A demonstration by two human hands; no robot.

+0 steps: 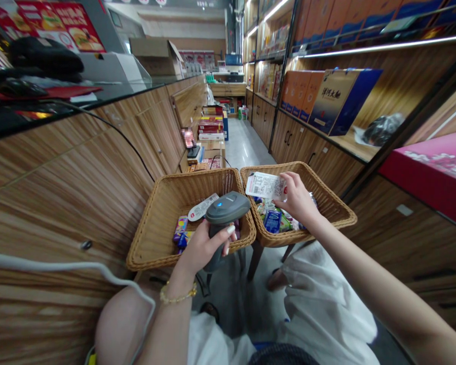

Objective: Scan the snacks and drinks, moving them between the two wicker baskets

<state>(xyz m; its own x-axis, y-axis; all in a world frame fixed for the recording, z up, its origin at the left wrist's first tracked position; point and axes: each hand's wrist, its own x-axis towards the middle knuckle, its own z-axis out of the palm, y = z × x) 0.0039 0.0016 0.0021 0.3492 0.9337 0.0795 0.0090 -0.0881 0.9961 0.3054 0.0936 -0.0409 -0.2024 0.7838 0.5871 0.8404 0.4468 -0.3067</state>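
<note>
My left hand is wrapped round the handle of a grey barcode scanner, held over the near side of the left wicker basket. A small blue light glows on the scanner's top. Above the right wicker basket, my right hand pinches a white printed package by its right end, with a barcode facing up. Another white package lies in the left basket beside a purple packet. Among the small packets in the right basket is a blue packet.
A wooden counter runs along the left, with a cardboard box on top. Shelves on the right hold a blue and gold box. A pink and red box juts in at right. A white cable hangs at lower left.
</note>
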